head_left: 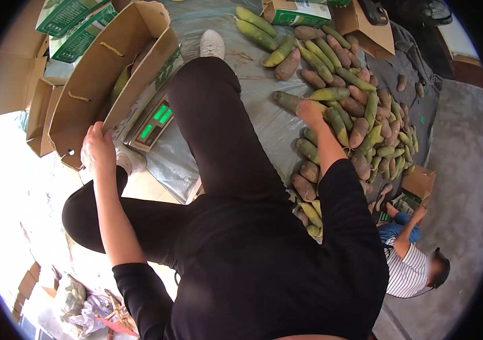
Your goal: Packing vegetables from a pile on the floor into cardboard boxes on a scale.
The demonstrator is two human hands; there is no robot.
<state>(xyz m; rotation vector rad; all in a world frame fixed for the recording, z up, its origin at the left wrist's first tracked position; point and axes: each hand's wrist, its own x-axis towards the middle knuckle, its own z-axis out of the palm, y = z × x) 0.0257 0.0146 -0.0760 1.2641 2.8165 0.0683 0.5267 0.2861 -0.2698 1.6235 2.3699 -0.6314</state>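
My left hand (98, 148) grips the near flap of an open cardboard box (91, 73) at my left. That box holds at least one green fruit (120, 83). My right hand (309, 110) reaches out to the right and closes on a long green-and-purple fruit (288, 101) at the edge of a big pile of such fruits (360, 113). The pile lies on a grey plastic sheet (264, 122). My leg in black trousers stretches between both hands, ending in a white shoe (212, 43).
A digital scale (152, 124) with green lit digits sits next to the box. Flat and folded cartons (68, 25) lie at the top left, more boxes (366, 25) at the top. Another person (411, 263) in a striped shirt crouches at the lower right by a small box (420, 182).
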